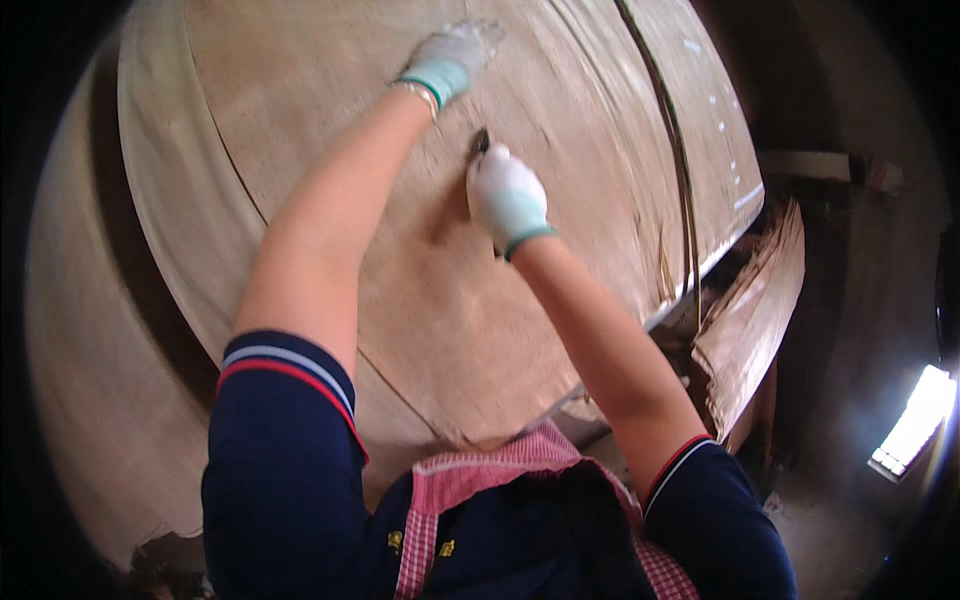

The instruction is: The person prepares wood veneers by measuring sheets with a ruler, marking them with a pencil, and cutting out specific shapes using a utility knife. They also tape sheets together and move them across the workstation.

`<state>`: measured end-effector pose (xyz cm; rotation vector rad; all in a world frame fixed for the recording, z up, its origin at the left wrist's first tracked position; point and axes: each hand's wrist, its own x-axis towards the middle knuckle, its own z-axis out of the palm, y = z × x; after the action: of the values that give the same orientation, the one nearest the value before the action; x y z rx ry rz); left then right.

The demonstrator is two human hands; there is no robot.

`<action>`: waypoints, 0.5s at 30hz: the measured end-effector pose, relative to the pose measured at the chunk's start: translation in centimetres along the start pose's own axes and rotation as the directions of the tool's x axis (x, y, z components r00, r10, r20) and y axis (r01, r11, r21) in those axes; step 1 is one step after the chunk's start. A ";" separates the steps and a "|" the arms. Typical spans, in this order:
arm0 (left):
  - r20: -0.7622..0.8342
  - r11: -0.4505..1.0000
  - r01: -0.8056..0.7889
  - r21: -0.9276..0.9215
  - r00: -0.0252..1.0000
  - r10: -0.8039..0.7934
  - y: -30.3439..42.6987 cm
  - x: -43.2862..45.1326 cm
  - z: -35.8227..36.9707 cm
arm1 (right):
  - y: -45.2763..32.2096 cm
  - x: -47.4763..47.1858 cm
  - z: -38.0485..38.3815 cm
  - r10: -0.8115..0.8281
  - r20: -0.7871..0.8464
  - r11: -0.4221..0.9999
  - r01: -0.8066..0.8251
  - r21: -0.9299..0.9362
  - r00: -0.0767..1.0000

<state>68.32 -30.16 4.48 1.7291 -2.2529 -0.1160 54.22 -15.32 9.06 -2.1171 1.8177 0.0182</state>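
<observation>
Wide sheets that look like thin wood veneer (450, 322) lie stacked before me. My left hand (454, 56), in a white glove with a green cuff, rests on the top sheet near the upper edge of the view, its fingers spread and somewhat blurred. Lower and to the right, my right hand (506, 191), gloved the same way, is closed around a small dark-tipped tool (481, 140), whose tip points up and away from me. Its exact kind cannot be told. A shadow falls on the sheet beside the right hand.
A long dark gap (664, 97) runs between sheets at the right. A torn, curled veneer piece (757, 322) stands off the right edge. Another pale sheet surface (82, 300) lies at the left. A bright window or lamp (916, 420) shows at the lower right.
</observation>
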 end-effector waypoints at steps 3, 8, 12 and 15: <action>-0.049 0.998 0.025 0.052 0.999 -0.023 0.0 -0.6 0.2 | 3.3 -12.7 1.6 -0.006 0.076 0.999 0.003 0.033 0.997; -0.117 0.912 -0.206 0.356 0.958 0.262 -2.1 -0.2 4.3 | 7.9 -26.3 3.1 -0.001 0.243 1.000 0.009 -0.030 0.970; -0.019 0.995 0.008 0.102 1.000 -0.006 0.9 -0.7 0.1 | 14.4 -33.9 3.4 -0.027 0.363 0.999 0.010 0.047 0.931; -0.002 0.995 0.025 0.095 1.000 -0.025 -0.4 -0.6 1.0 | 22.8 -38.3 2.2 -0.144 0.583 0.985 0.175 0.003 0.799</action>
<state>68.55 -29.79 3.30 1.8052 -2.2703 -0.0134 26.03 19.25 10.22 -1.9873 1.2787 0.6133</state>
